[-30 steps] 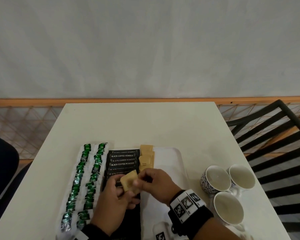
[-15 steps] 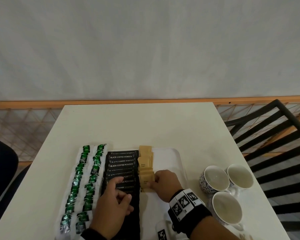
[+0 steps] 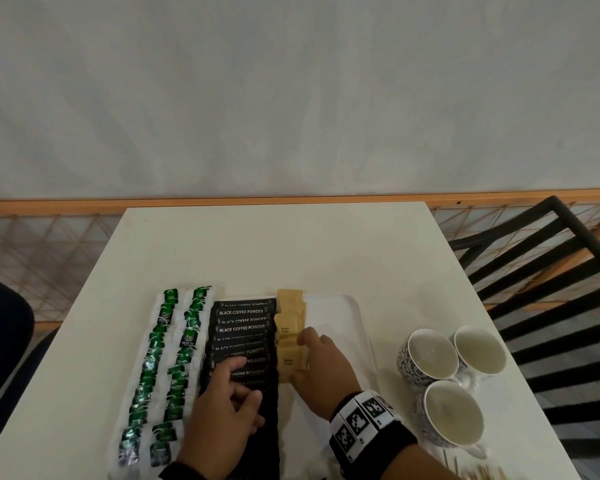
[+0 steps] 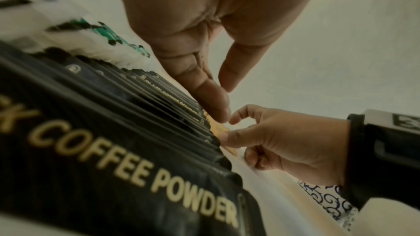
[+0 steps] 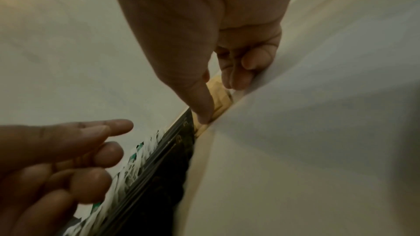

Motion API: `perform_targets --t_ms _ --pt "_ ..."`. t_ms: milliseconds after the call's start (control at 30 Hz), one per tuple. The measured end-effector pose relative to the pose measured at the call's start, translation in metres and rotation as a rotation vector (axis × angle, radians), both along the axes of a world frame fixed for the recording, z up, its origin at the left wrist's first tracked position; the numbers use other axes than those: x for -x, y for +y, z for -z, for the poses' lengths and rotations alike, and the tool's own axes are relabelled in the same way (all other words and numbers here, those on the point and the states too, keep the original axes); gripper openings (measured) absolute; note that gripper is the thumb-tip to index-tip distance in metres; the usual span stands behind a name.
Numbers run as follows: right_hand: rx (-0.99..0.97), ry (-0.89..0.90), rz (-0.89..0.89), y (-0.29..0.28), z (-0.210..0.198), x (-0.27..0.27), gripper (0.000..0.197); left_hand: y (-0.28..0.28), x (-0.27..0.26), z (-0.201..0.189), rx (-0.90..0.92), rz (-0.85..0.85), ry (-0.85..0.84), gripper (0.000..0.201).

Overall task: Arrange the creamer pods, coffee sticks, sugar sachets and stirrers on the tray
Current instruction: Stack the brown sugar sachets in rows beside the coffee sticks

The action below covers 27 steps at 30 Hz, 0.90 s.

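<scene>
Now right hand (image 3: pixel 321 370) pressing sugar sachets (image 3: pixel 289 332), left hand (image 3: pixel 222 420) hovering, loosely curled

A white table (image 3: pixel 257 251) carries a white tray (image 3: pixel 347 317) near its six o'clock edge, three empty cups (image 3: pixel 447 368) clustered at about four o'clock just beside the tray, and pale wooden stirrers (image 3: pixel 475 472) at five o'clock against the near edge.

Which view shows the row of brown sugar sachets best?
The head view: the whole row of brown sugar sachets lies beside the black coffee sticks, with the right hand on its near end. Both wrist views show only a tan sliver by the fingers.
</scene>
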State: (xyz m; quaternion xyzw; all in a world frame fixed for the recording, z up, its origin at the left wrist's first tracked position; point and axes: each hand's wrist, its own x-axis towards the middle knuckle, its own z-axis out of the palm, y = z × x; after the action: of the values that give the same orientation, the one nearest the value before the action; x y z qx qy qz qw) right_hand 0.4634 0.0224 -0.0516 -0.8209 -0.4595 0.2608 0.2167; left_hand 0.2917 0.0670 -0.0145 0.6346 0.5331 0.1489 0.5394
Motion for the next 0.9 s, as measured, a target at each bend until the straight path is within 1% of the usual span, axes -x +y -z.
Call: perform_targets --t_ms 100,167,300,400,467,533,633,733,800,900 --pt "0.009 -0.027 -0.042 0.0 0.001 -0.001 0.032 0.0 0.0 0.001 0.004 -0.006 0.0 0.048" --pt "0.011 -0.031 -0.043 0.002 0.001 -0.002 0.029 -0.001 0.0 0.001 0.007 -0.005 0.0 0.048" --pt "0.025 -0.048 -0.049 0.01 -0.001 -0.004 0.029 -0.001 0.002 -0.001 -0.003 -0.001 -0.009 0.046" --pt "0.041 -0.046 -0.061 0.012 -0.003 -0.005 0.032 -0.003 0.005 -0.004 -0.019 0.009 -0.01 0.044" --pt "0.041 -0.026 -0.056 0.009 -0.006 -0.005 0.035 -0.005 0.01 -0.007 -0.036 0.027 0.0 0.04" --pt "0.032 0.001 -0.06 0.002 -0.011 -0.005 0.035 -0.007 0.018 -0.009 -0.059 0.068 0.033 0.031" --pt "0.033 0.015 -0.123 -0.017 -0.022 -0.004 0.033 -0.015 0.033 -0.011 -0.093 0.194 0.121 0.014" --pt "0.099 0.01 -0.3 -0.046 -0.042 0.001 0.027 -0.029 0.048 -0.012 -0.094 0.425 0.189 0.007" --pt "0.148 0.001 -0.445 -0.07 -0.054 0.008 0.026 -0.044 0.057 -0.011 -0.059 0.584 0.224 0.014" --pt "0.225 -0.019 -0.608 -0.105 -0.063 0.019 0.031 -0.066 0.066 -0.006 -0.1 0.786 0.394 0.039"
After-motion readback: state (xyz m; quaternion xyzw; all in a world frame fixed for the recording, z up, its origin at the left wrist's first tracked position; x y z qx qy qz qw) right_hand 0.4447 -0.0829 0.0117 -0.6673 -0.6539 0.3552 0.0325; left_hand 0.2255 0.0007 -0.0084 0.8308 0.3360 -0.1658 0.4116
